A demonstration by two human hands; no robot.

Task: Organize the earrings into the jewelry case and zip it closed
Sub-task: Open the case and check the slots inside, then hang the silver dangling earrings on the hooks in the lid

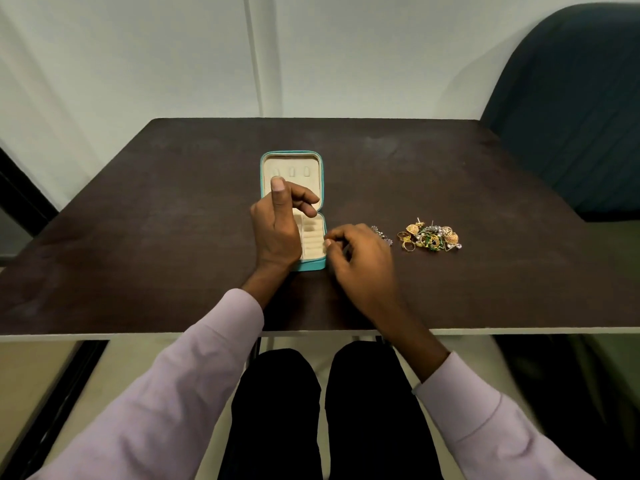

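A small teal jewelry case point(322, 174) lies open on the dark table, cream lining showing, lid flat at the far side. My left hand point(277, 226) hovers over the case's near half, thumb up, fingers loosely curled, holding nothing that I can see. My right hand point(363, 261) sits just right of the case, its thumb and forefinger pinched together at the case's edge; whatever they hold is too small to make out. A pile of gold, green and silver earrings point(431, 237) lies to the right. One silver earring point(381, 234) lies apart, beside my right knuckles.
The dark brown table point(173, 237) spreads wide around the case. A dark blue chair point(575, 109) stands at the far right corner. A pale wall rises behind the table. My legs are under the table's near edge.
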